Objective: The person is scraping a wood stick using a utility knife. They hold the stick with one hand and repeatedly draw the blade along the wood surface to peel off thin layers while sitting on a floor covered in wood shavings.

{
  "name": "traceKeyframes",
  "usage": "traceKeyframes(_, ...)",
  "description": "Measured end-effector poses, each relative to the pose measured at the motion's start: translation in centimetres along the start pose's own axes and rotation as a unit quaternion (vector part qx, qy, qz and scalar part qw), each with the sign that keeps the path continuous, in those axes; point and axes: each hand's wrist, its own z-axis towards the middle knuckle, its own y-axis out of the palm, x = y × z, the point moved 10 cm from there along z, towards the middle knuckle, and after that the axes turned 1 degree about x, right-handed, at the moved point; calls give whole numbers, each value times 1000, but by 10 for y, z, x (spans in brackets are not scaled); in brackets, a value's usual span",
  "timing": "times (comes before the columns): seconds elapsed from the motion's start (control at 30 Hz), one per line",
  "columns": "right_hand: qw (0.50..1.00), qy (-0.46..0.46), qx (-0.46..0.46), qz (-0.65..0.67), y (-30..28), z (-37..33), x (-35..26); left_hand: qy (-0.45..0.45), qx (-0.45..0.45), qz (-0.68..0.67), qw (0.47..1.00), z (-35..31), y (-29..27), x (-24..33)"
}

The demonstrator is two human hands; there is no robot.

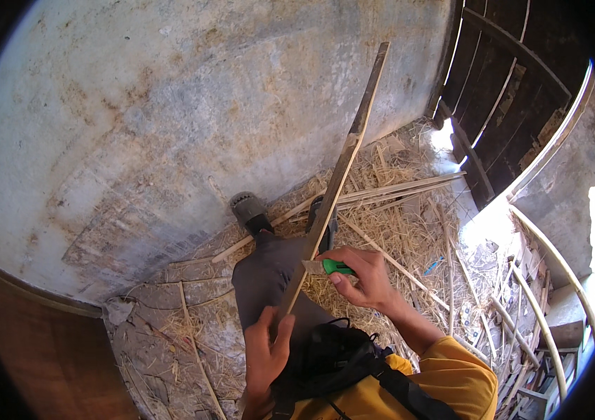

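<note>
A long split bamboo strip (343, 166) slants up and away from my lap, its far end raised in front of the wall. My left hand (264, 353) is closed around its near end, thumb and fingers on either side. In my right hand (367, 278) is a green-handled utility knife (338, 267), gripped with the blade pointing left. The blade meets the strip's right edge a little beyond my left hand. Part of my left palm is hidden from view.
Straw and shavings (388, 227) litter the floor, with several thin strips across them. A stained wall (192, 105) rises ahead. At the right stand a dark plank door (497, 91) and long curved poles (546, 336). Brown wood (38, 350) lies at the left.
</note>
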Motion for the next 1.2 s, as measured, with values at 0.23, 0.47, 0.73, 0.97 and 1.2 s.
traceKeyframes(0.23, 999, -7, 14, -36, -7, 4, -2, 75, 66, 89, 991, 6, -14, 27)
traceKeyframes(0.47, 994, -64, -17, -90, 1, 3, -19, 90, 75, 95, 989, 8, -13, 34)
traceKeyframes(0.73, 989, -92, 13, -112, -2, 4, -22, 57, 50, 75, 994, 7, -1, 18)
traceKeyframes(0.97, 981, -116, 9, -158, -4, 1, -24, 8, 17, 62, 998, 4, 4, 9)
traceKeyframes(1.2, 977, -122, 18, -176, -11, -1, -24, 15, 16, 57, 998, 1, 7, 7)
